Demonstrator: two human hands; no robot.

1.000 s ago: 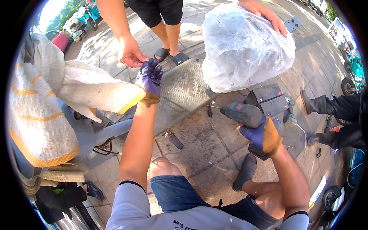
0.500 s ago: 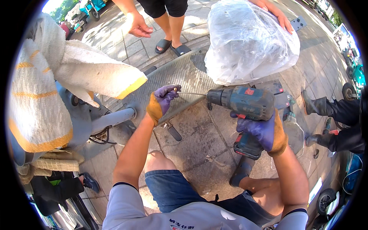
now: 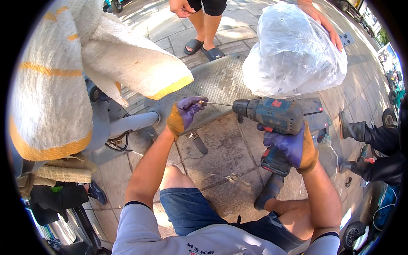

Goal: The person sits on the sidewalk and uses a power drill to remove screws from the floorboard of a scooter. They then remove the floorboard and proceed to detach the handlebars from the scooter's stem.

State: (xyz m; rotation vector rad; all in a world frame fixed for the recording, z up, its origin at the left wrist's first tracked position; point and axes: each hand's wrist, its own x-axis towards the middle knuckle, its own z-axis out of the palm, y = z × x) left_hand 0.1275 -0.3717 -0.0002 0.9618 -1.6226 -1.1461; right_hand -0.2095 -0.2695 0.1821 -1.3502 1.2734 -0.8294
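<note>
My right hand, in a purple glove with a tan cuff, is wrapped round the grip of a dark blue cordless drill. The drill lies level, and its long thin driver bit reaches left. At the bit's tip, the closed fingers of my gloved left hand pinch a small brass-coloured piece that looks like a screw. Both hands are above the near edge of a scooter's grey ridged footboard. A plastic-wrapped bundle rests beyond the drill, with another person's hand on it.
At left, a white towel-like cover with yellow bands hangs over the scooter's front, beside its grey tube. A person in black sandals stands across from me. Dark boots of someone else are at right. A kickstand-like black piece sticks out below the footboard.
The view has shifted, so the cover, footboard and bundle appear farther right. The other person's free hand is higher in the picture. My grips on drill and small piece look unchanged.
</note>
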